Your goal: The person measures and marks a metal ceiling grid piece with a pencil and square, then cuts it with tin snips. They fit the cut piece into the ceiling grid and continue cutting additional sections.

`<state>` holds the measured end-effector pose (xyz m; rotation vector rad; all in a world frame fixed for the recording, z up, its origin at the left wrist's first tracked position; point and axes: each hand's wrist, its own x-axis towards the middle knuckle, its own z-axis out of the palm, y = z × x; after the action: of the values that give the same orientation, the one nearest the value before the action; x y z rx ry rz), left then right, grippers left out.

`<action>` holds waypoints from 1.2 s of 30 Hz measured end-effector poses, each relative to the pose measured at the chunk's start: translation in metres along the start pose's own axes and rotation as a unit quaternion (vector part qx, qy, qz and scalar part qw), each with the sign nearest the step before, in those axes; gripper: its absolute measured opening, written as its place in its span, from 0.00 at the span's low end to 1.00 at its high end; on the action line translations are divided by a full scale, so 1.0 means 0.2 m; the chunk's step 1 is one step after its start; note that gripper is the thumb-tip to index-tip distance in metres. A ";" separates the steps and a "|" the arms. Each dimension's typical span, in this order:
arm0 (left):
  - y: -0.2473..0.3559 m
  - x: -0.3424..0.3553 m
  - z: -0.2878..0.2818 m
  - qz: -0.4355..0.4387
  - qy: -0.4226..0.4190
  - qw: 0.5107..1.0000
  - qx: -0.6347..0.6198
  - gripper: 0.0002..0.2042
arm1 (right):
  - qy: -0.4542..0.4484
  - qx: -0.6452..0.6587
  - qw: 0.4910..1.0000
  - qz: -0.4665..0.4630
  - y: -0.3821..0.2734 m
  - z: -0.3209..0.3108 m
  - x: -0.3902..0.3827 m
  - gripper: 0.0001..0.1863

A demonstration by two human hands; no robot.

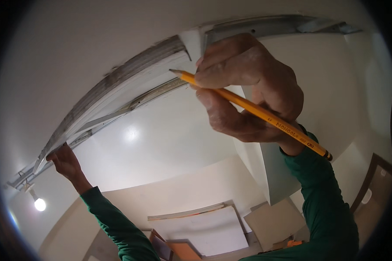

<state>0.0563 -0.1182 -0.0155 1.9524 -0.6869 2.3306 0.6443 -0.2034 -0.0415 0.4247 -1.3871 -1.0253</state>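
My right hand [252, 93] is raised close in front of the view, its thumb and fingers closed on a yellow pencil [265, 115]. The sharpened tip points up and left, in front of a long pale board [117, 89] with a rough grey edge, overhead at the ceiling. Whether the tip touches the board cannot be made out. Up at the far left, my left hand [66, 164] has its fingers bent round the board's lower left end. Both arms are stretched upward in green sleeves.
Metal framing channels [157, 90] run along the ceiling opening, with another at the upper right [274, 27]. A lit bulb [39, 204] hangs at the left, near my left hand. Below lean white sheets [200, 230], a tan panel [276, 222] and an orange-brown board [184, 251].
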 end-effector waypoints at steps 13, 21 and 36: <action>-0.08 0.00 -0.08 0.022 -0.014 1.000 -0.004 0.15 | -0.107 0.022 0.994 0.025 0.02 -0.04 0.06 0.17; -0.08 0.01 -0.14 0.014 -0.031 0.999 -0.002 0.17 | -0.107 0.022 0.994 0.014 0.03 -0.05 0.06 0.18; -0.05 0.03 -0.07 0.002 -0.036 0.999 0.004 0.21 | -0.093 0.017 0.995 0.008 0.03 -0.02 0.04 0.18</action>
<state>0.0445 -0.1048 -0.0091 2.0496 -0.6872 2.2792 0.6492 -0.2088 -0.0327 0.3499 -1.5736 -1.0508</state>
